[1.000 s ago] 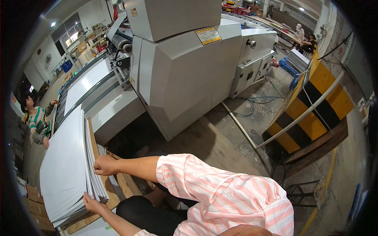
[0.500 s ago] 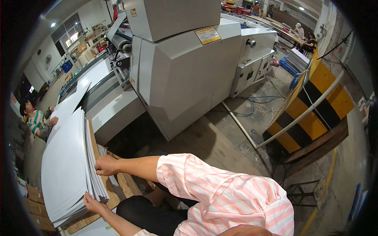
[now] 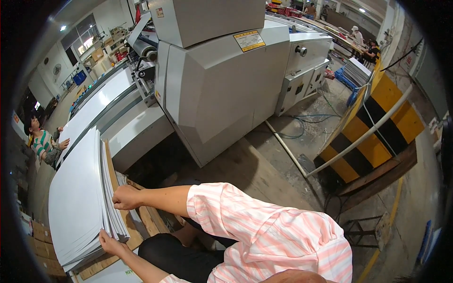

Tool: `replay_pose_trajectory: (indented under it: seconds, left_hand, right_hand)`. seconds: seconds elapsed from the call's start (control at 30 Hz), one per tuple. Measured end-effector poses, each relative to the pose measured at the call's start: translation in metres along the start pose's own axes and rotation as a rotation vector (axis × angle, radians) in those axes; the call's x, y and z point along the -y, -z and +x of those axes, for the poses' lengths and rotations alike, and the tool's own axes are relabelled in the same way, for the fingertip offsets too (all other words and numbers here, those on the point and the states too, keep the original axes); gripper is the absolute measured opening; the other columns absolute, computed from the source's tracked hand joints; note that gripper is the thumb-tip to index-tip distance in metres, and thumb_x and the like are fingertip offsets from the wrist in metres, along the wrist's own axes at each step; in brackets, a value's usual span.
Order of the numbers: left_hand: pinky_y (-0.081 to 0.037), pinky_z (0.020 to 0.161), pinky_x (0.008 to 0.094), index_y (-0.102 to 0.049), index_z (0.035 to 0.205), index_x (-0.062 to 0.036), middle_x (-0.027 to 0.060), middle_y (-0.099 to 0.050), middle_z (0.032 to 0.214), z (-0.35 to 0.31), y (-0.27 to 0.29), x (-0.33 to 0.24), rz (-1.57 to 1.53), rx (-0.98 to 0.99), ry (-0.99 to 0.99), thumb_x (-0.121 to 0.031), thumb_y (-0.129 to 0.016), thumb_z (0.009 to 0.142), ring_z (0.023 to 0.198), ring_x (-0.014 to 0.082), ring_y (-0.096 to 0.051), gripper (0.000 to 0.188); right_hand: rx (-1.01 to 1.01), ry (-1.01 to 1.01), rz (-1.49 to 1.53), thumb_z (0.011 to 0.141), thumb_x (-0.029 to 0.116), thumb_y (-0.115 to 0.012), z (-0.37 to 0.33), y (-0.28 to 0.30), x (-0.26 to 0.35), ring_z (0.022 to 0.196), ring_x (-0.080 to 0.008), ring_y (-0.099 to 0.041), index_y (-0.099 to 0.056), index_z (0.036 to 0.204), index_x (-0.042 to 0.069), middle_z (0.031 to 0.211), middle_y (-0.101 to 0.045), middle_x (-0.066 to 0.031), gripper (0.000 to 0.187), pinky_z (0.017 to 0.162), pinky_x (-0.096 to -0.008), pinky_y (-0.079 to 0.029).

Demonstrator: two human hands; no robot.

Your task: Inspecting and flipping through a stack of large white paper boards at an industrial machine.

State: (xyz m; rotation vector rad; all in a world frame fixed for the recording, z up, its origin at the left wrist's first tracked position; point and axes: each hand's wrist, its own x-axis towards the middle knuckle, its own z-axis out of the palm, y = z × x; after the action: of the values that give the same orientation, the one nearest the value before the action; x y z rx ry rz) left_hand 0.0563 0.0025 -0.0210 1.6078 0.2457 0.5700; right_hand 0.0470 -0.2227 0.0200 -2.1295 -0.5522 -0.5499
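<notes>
Shows a large white sheet (image 3: pixel 82 121) now lying straight along the feed bed (image 3: pixel 115 113), no longer slanted across it as half a second ago, with a co-worker's hand (image 3: pixel 64 143) at its outer edge. Pinches the near corner of a stack of white sheets (image 3: pixel 78 188) in the left hand (image 3: pixel 112 243), grip closed, thumb and fingertips right at the top layers. Holds the right hand (image 3: pixel 126 197) curled into a loose fist just beside the same long side, farther up the stack. Cannot tell, with those fingertips mostly hidden, about any hold on a sheet there. Places the stack to the left of both hands, broad face up, layers slightly fanned toward the grip. Shows a brown board (image 3: pixel 109 162) jutting out along that side, next to wooden slats (image 3: pixel 151 221), and beyond, a big grey machine (image 3: pixel 222 89).
</notes>
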Motion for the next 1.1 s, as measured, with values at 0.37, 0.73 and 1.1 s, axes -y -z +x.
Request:
replay_pose_trajectory:
  seconds: [0.37, 0.73, 1.1]
  left_hand:
    - [-0.044, 0.072, 0.0288, -0.06, 0.1, 0.0037, 0.0075, -0.059, 0.093, -0.002, 0.0, -0.005, 0.047, -0.048, -0.014, -0.024, -0.057, 0.087, 0.081, 0.0156, -0.052, 0.031]
    - [-0.043, 0.073, 0.0292, -0.059, 0.104, 0.0029, 0.0061, -0.059, 0.096, 0.001, 0.0, 0.012, -0.061, -0.056, 0.026, -0.023, -0.053, 0.089, 0.084, 0.0156, -0.052, 0.03]
    - [-0.045, 0.082, 0.029, -0.061, 0.1, 0.0041, 0.0119, -0.064, 0.096, -0.022, -0.015, -0.009, 0.155, -0.063, -0.108, -0.01, -0.052, 0.087, 0.089, 0.0192, -0.059, 0.021]
  right_hand:
    - [0.043, -0.021, -0.02, 0.07, 0.023, -0.06, 0.002, -0.002, 0.004, 0.062, -0.0378, -0.058, -0.064, 0.067, 0.001, 0.064, -0.058, -0.0208, 0.023, 0.058, -0.0437, -0.046]
    - [0.054, -0.011, -0.027, 0.07, 0.023, -0.059, -0.004, 0.001, 0.001, 0.064, -0.0375, -0.058, -0.064, 0.067, 0.001, 0.066, -0.058, -0.0204, 0.023, 0.059, -0.044, -0.046]
    - [0.163, -0.383, 0.518, 0.081, 0.03, -0.06, 0.01, -0.015, 0.002, 0.064, -0.0113, -0.058, -0.069, 0.089, 0.005, 0.072, -0.065, -0.0052, 0.027, 0.059, -0.0268, -0.047]
